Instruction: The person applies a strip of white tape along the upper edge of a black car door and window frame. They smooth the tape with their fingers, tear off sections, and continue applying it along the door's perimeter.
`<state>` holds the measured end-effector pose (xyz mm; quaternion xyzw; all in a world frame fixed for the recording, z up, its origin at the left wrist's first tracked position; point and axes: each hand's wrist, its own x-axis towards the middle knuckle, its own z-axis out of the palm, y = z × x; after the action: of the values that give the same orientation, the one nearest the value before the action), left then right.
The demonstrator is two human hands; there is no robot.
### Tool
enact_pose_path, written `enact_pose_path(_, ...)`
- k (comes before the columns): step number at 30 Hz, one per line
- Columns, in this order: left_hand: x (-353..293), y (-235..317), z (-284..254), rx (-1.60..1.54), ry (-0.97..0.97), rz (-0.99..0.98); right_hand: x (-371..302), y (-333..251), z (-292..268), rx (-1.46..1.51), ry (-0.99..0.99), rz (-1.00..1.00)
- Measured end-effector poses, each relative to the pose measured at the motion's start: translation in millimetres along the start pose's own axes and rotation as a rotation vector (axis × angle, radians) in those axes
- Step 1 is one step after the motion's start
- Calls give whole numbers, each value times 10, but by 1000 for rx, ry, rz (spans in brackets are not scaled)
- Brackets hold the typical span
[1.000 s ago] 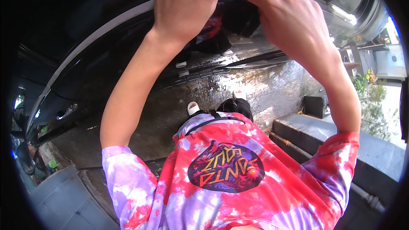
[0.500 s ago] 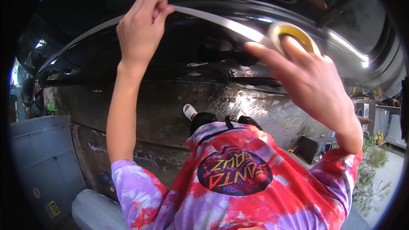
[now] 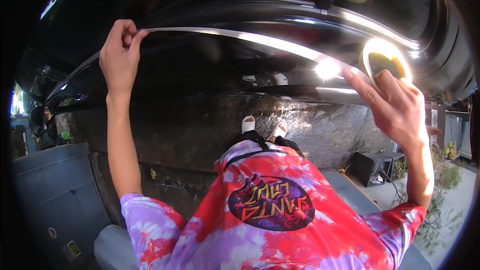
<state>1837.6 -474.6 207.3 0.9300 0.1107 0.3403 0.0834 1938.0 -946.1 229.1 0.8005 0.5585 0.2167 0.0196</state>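
Observation:
A long pale strip of tape (image 3: 260, 39) stretches between my two hands along the side of a glossy black car (image 3: 210, 70). My left hand (image 3: 119, 55) pinches the strip between thumb and fingertips, and more of the strip runs on leftward past it along the car. At the right, the tape roll (image 3: 365, 62) is held by my right hand (image 3: 397, 105), with fingers at its ring and the forefinger stretched along the strip. Bright glare whitens part of the roll and strip. Whether the strip between the hands touches the car, I cannot tell.
Below the car lies dark, wet-looking ground (image 3: 170, 130), where my feet stand in white slides (image 3: 248, 124). A blue-grey metal panel (image 3: 60, 185) is at the lower left. At the right are a black box-like object (image 3: 370, 168) and a leafy plant (image 3: 435, 210).
My hands have moved farther apart, the left one leftward and down, the right one rightward with the roll. The strip between them is longer. My body and feet have shifted slightly.

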Motion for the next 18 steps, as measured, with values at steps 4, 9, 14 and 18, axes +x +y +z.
enact_pose_path(4, -2, -53, 3, 0, -16, 21, -138, 42, 120, -71, 23, 22)
enact_pose_path(9, 4, -81, -5, -34, -29, 33, 11, -79, 193, -181, -44, 240)
enact_pose_path(14, 14, -106, -9, -71, -27, 62, 219, -279, 281, -261, -97, 389)
enact_pose_path(18, -2, -100, -22, -87, -44, 63, 287, -346, 365, -274, -139, 482)
